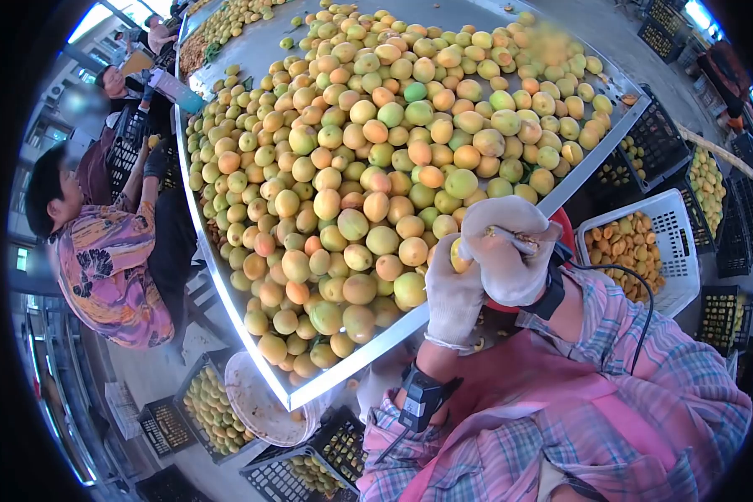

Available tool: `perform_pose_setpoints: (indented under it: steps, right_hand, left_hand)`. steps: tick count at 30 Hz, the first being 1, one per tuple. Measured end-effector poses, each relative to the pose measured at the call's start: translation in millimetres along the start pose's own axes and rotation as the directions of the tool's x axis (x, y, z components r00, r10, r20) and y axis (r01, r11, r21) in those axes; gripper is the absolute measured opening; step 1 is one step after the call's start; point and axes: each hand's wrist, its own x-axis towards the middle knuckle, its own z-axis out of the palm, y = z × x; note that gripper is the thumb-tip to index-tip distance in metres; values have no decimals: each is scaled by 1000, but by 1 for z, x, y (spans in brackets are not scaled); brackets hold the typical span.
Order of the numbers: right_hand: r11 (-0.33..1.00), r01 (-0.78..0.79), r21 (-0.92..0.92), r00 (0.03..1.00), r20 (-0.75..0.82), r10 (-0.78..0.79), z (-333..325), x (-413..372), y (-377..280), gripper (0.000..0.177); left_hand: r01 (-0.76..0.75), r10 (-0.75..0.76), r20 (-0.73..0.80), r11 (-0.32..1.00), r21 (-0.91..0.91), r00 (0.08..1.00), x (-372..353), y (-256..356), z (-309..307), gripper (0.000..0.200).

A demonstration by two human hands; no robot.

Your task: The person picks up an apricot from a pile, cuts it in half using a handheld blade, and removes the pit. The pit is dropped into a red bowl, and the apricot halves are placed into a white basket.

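White-gloved and closed, my left hand (pixel 455 299) grips an apricot (pixel 460 256) just past the near edge of the table. Only a yellow-orange patch of that fruit shows between the gloves. My right hand (pixel 510 249), in a stained white glove, is curled up against the same apricot. Whatever its fingers hold is hidden from view. Beyond both hands, a large heap of yellow, green and orange apricots (pixel 351 222) covers the metal-edged table (pixel 368 350).
A white crate (pixel 680 243) of split apricots stands at the right, beside a red container (pixel 563 226) partly behind my right hand. A white tub (pixel 255 402) and black crates (pixel 213 410) of fruit sit below the table. A co-worker (pixel 113 259) sits at the left side.
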Motion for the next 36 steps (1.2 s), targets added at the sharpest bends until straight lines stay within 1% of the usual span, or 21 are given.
perform_pose_setpoints:
  steps: [2,3,5,6,7,9,11,12,17,19,20,22,23,25,26,27,29,30,32,33,36]
  right_hand:
    - [966,146,-213,985,123,-122,-5,4,1,10]
    - [962,148,-230,985,118,-123,-4,4,4,10]
    - [981,167,-103,984,-47,-172,3,6,11,6]
    - [988,-46,148,999,1,47,-1,6,8,13]
    - [979,-17,203,999,-27,23,2,10,5,20]
    - [917,-140,374,980,-81,182,2,12,2,21]
    - [909,-139,394,979,-86,187,2,15,2,21]
    - [894,-140,425,976,-92,196,2,16,2,21]
    - [947,-115,298,992,-12,124,-2,15,8,22]
    - [999,-6,37,999,54,4,-6,14,10,20]
    - [999,-4,35,998,61,2,-6,13,9,20]
    - [970,-151,189,988,7,153,-6,8,5,18]
    - [971,-151,187,988,13,151,-8,5,8,18]
    - [993,18,114,997,68,-26,-14,0,19,6]
    - [975,-51,217,998,53,40,-12,0,20,8]
    - [974,-53,219,997,58,41,-14,-1,22,8]
    - [999,20,39,989,143,-25,-20,-1,31,8]
    - [999,19,41,989,147,-25,-20,-1,34,8]
    - [957,-138,254,990,61,126,-19,-1,37,13]
    - [957,-140,254,990,64,127,-19,2,35,13]
    - [947,-176,270,979,147,140,-17,8,30,17]
  left_hand:
    - [-13,13,-1,1000,25,1000,-1,3,0,32]
    - [-12,13,-30,1000,9,999,-1,5,0,31]
    - [17,-19,-51,999,-43,999,-1,8,3,28]
    - [47,-53,-47,993,-108,998,-2,15,4,26]
    - [79,-87,-42,982,-171,995,-2,21,5,25]
    - [56,-66,-62,987,-152,996,-1,24,7,23]
    - [217,-216,37,926,-308,976,-2,33,4,25]
    - [236,-229,59,916,-325,972,-1,31,3,26]
    - [236,-231,51,932,-276,972,0,32,-1,25]
    - [246,-241,49,937,-247,969,0,30,0,24]
    - [243,-236,56,934,-264,970,0,29,1,24]
    - [236,-229,59,929,-286,972,0,26,2,24]
    - [167,-165,25,962,-215,986,1,22,3,23]
    - [98,-100,-9,985,-142,995,1,21,3,23]
    - [123,-125,-7,983,-139,992,1,26,2,23]
    - [147,-149,-6,980,-135,989,0,29,1,22]
    - [166,-170,-5,971,-175,986,-1,31,2,22]
    - [184,-188,1,960,-213,982,-2,32,2,21]
    - [258,-254,49,937,-235,966,-3,34,-1,25]
    - [331,-316,102,909,-252,943,-3,34,-2,29]
    - [339,-321,108,900,-274,941,-3,27,0,27]
